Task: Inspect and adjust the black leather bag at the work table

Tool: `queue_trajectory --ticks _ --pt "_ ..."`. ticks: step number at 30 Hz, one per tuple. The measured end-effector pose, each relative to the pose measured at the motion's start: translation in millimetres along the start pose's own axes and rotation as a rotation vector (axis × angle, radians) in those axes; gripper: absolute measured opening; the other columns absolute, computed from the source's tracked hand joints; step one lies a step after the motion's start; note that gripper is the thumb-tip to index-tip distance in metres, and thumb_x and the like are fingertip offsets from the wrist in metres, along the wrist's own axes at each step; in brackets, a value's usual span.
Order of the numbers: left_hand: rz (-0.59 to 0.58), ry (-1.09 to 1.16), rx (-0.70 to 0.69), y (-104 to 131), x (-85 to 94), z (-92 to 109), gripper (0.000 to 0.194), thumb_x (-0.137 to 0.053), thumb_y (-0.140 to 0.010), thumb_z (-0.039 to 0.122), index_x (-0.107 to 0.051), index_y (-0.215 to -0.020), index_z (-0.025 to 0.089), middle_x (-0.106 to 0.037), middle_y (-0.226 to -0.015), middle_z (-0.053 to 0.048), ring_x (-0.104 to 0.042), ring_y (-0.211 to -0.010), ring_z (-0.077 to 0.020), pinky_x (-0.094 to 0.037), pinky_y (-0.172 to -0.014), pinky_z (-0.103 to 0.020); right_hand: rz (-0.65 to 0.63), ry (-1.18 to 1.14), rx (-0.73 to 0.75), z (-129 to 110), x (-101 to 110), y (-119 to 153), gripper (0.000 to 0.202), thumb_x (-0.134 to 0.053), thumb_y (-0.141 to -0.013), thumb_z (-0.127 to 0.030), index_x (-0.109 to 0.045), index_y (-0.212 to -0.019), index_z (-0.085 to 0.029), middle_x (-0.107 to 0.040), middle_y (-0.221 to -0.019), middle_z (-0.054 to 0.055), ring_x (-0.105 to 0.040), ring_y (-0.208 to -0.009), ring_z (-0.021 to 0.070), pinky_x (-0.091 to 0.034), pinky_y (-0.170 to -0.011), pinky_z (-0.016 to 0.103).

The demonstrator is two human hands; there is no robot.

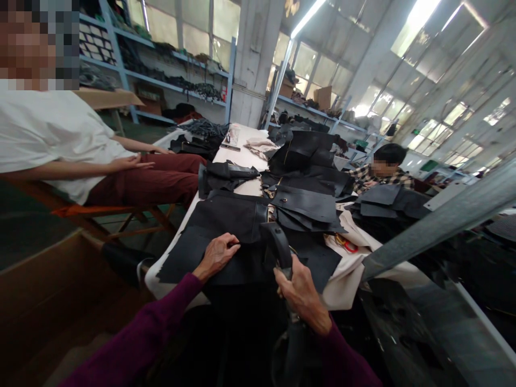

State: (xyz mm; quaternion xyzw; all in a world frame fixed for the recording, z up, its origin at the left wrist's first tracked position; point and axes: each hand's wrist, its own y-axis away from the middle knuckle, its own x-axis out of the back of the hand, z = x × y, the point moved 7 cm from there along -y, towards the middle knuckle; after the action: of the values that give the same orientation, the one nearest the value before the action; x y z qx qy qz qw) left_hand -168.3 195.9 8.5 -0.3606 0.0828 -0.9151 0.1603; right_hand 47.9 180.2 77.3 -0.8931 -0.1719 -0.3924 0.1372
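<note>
My left hand (217, 256) rests on a dark sheet of leather-like material (177, 263) on the table, fingers bent and thumb and fingertips pressed together near a seam. What lies between those fingertips is too small to make out. My right hand (302, 290) is closed around a curved black handle (278, 239), which rises above my fist and carries on below it towards my lap. Beyond my hands a black panel (226, 215) lies flat. To its right is a pile of black flaps (306, 207) with metal fittings.
Scissors (347, 244) with red and yellow handles lie on pale cloth (346, 274) at the right. A slanted metal post (435, 220) crosses the right side. One person (60, 140) sits at the left, another (387, 169) at the far right. A cardboard box (52, 285) stands lower left.
</note>
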Motion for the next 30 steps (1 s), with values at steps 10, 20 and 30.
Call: queue_trajectory --ticks 10,20,30 --pt "0.022 0.005 0.020 -1 -0.5 -7 0.010 -0.053 -0.075 0.026 -0.057 -0.072 0.017 -0.053 -0.072 0.000 -0.050 -0.067 -0.0132 -0.034 -0.064 -0.025 -0.052 0.051 -0.052 9 0 50 0.018 -0.044 -0.081 -0.031 -0.046 -0.092 -0.016 -0.057 -0.071 0.004 -0.056 -0.061 0.0154 -0.045 -0.058 0.027" --pt "-0.083 -0.002 -0.058 3 8.0 14 0.014 -0.049 -0.076 0.026 -0.058 -0.073 0.015 -0.053 -0.072 -0.001 -0.050 -0.068 -0.0137 -0.035 -0.064 -0.025 0.098 0.004 -0.018 -1 23 -14 0.013 -0.043 -0.081 -0.030 -0.043 -0.084 -0.017 -0.055 -0.057 0.001 -0.054 -0.048 0.0128 -0.041 -0.048 0.022" --pt "0.155 -0.324 -0.254 -120 45.3 34 0.034 -0.046 -0.082 0.030 -0.053 -0.112 0.015 -0.052 -0.113 -0.012 -0.049 -0.103 -0.0213 -0.037 -0.089 -0.034 -0.037 -0.083 -0.111 29 32 -10 0.023 -0.043 -0.080 -0.036 -0.049 -0.088 -0.015 -0.059 -0.061 0.003 -0.055 -0.051 0.0136 -0.040 -0.046 0.022"
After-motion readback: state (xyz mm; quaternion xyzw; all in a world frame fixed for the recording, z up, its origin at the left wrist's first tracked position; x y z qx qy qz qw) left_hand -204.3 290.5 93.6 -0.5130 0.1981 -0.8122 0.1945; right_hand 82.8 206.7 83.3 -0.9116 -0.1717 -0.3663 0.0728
